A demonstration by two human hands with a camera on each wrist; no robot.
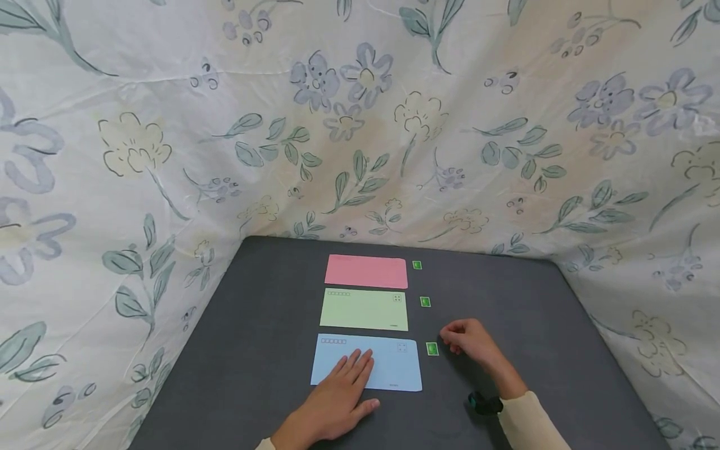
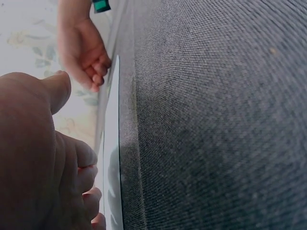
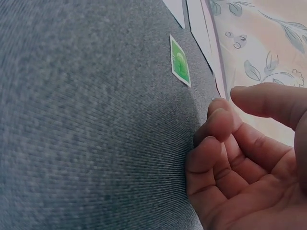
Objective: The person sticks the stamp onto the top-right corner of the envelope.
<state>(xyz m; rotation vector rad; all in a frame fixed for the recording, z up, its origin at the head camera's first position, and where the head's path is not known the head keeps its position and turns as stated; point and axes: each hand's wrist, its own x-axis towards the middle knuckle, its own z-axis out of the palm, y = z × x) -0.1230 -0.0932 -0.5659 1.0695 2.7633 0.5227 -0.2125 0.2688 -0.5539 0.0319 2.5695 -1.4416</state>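
A: Nearest to you, your left hand (image 1: 337, 406) rests on the blue envelope (image 1: 388, 369), fingers straight and released, gripping nothing.

B: That envelope lies in front of you, its long axis running left to right, with a printed square (image 1: 402, 347) in its far right corner.

A: Just off its right edge, not touching it, you have the near stamp (image 1: 432, 349), which sits between the envelope and your right hand (image 1: 471, 340).

B: So from your right fingertips it's to the left and slightly toward you, and your right hand is the nearer one. Those fingers curl loosely, thumb apart; you have nothing visible in them.

A: Farther from you come the pale green envelope (image 1: 362, 310) and then the pink envelope (image 1: 365, 271), both running roughly the same way. The middle stamp (image 1: 425, 302) and far stamp (image 1: 417, 265) lie just right of them.

B: Your only containers are these envelopes, flat on the dark table (image 1: 253, 300); you can't tell whether anything's inside. Beyond, you face floral cloth (image 1: 416, 162).
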